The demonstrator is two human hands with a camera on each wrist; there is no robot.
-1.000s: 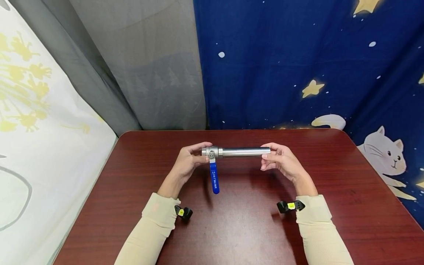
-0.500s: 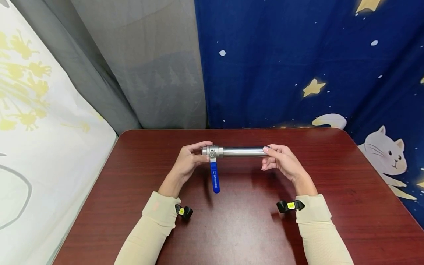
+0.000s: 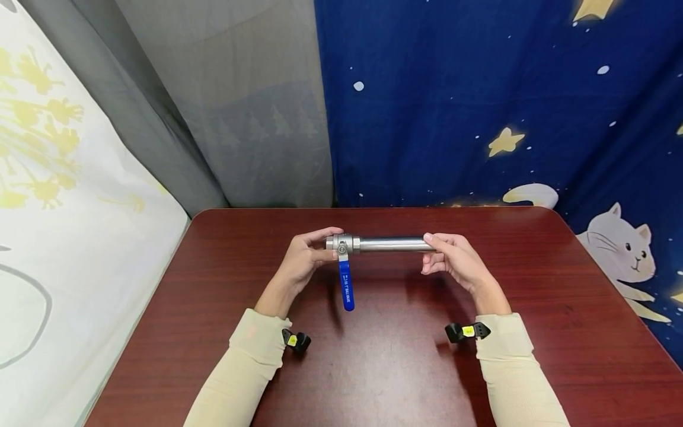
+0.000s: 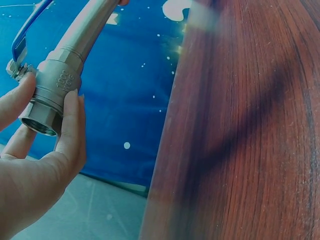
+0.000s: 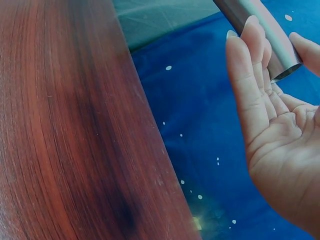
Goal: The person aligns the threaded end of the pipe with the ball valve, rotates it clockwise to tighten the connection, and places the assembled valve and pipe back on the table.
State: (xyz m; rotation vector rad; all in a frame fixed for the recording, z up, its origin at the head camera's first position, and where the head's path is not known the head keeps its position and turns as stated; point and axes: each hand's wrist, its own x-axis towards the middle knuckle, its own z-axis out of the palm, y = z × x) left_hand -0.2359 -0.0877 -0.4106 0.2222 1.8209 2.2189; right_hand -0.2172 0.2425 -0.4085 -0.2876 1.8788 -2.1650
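Note:
A steel ball valve with a blue lever handle is held level above the table, its handle pointing toward the person. From its right side runs a smooth steel pipe, joined in line with it. My left hand grips the valve's left end between thumb and fingers; the left wrist view shows the open threaded port there. At the other end, my right hand pinches the pipe, thumb on the near side and fingers behind. The pipe's hollow end shows in the right wrist view.
A reddish-brown wooden table lies beneath both hands. Behind it hang a grey curtain and a blue star-patterned curtain. White patterned cloth borders the left side.
The right thumb has shifted up and over the pipe's end, and the fingers have moved slightly with it. The valve and left hand stay almost in place.

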